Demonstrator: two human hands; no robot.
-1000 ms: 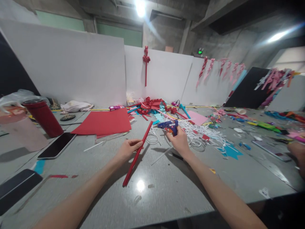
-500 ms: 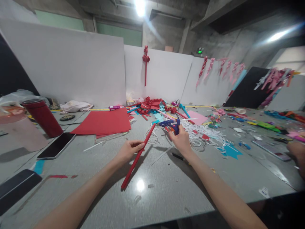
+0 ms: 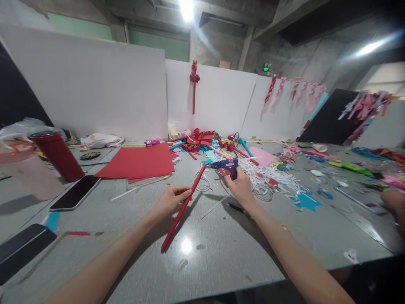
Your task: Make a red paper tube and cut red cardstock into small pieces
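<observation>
In my left hand is a thin red paper tube, pinched between thumb and fingers and slanting from lower left to upper right. My right hand is wrapped round the handle of a blue hot glue gun, with a clear glue stick poking out of its back. The gun's nozzle points left at the tube's upper end; whether they touch, I cannot tell. Behind the gun lie white paper shreds. Red paper sheets lie beyond my left hand.
At left stand a red flask and a pink cup, with a phone and a dark device nearer me. Paper scraps and red curls line the white panel. Another person's hand shows at far right.
Almost nothing differs. The glue gun has shifted very slightly to the left; the tube and my left hand stay in the same place.
</observation>
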